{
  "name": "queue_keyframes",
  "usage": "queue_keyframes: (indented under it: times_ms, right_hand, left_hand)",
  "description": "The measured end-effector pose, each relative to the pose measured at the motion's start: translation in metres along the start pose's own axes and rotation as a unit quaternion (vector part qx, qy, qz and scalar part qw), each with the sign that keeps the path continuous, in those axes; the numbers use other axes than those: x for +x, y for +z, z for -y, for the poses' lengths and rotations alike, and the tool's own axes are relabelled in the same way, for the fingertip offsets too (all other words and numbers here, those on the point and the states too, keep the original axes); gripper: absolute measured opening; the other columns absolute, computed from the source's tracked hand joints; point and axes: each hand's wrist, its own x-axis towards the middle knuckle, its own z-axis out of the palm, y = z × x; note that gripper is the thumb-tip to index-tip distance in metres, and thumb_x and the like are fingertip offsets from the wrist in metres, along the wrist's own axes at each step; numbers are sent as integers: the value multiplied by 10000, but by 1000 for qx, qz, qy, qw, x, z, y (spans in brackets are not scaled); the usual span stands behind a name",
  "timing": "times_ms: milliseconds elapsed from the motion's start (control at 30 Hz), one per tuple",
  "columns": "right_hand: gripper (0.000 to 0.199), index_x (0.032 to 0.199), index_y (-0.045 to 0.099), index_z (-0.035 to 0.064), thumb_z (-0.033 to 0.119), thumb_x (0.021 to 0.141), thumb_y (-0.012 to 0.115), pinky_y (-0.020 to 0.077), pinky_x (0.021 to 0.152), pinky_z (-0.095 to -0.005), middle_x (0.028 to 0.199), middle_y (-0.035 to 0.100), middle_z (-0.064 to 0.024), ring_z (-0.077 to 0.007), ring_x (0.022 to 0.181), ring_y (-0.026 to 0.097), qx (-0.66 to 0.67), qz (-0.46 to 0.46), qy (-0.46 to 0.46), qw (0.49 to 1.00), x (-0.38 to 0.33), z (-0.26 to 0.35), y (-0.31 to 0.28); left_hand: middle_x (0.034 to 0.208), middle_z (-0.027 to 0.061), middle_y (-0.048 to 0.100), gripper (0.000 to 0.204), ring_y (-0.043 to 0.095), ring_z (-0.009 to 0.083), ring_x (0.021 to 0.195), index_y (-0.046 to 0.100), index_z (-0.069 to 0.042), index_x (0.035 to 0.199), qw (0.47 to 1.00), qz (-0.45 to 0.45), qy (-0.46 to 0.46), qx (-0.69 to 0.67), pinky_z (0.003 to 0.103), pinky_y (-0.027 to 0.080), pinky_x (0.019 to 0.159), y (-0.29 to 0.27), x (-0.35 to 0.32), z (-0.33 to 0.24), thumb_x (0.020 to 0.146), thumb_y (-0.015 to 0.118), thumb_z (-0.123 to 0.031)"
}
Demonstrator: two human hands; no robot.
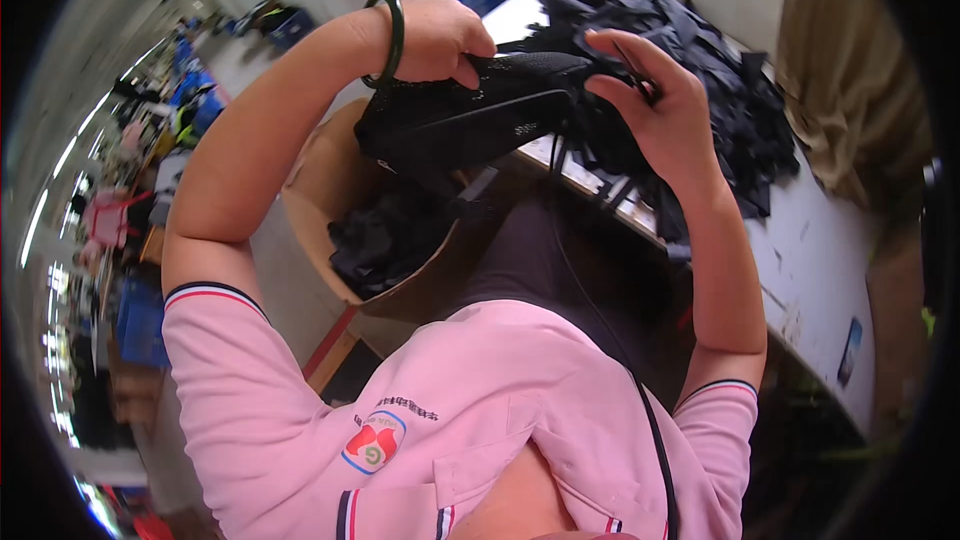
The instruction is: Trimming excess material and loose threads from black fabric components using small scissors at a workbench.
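Above the cardboard box, a black fabric piece with mesh panels [455, 130] hangs from my left hand [435, 40]. That hand is closed on its upper edge, and a dark green bangle [392, 40] circles the wrist. My right hand [660, 105] is at the piece's right end, with thumb and forefinger apart. Its other fingers curl round a small dark object, mostly hidden, whose kind I cannot make out. Narrow black straps [560, 155] dangle from the piece beside the table edge.
A large heap of black fabric pieces and straps [690, 70] covers the white table [810, 250] at the right. More black pieces [390, 240] lie inside the cardboard box [310, 205] below my hands. A black cord [630, 360] runs down my front. A brown curtain [850, 70] hangs at the far right.
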Motion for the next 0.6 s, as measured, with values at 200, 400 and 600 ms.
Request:
queue_keyframes:
  times_ms: [200,400,600]
  right_hand:
    - [366,1081,608,12,89,744,730,479,717,-271,948,675,-86,-153,839,637,-149,-28,171,974,-39,-4,-92]
    - [168,904,622,-34,-85,763,545,475,629,-222,814,649,-21,-63,711,575,-212,-182,197,940,-93,86,-128]
    - [131,821,625,10,-98,749,604,472,702,-217,773,611,31,-67,730,551,-445,-410,364,707,-194,248,-121]
  left_hand:
    - [726,168,596,222,597,346,768,611,-25,838,954,-80,288,39,421,469,695,-7,131,-95,788,659,-236]
    - [840,19,636,148,562,115,697,627,-44,945,898,-19,417,-140,263,459,647,-37,169,-178,860,608,-164]
    - [1132,7,581,358,515,80,930,575,-65,1198,752,-91,541,-366,250,382,914,13,300,-174,974,424,-300]
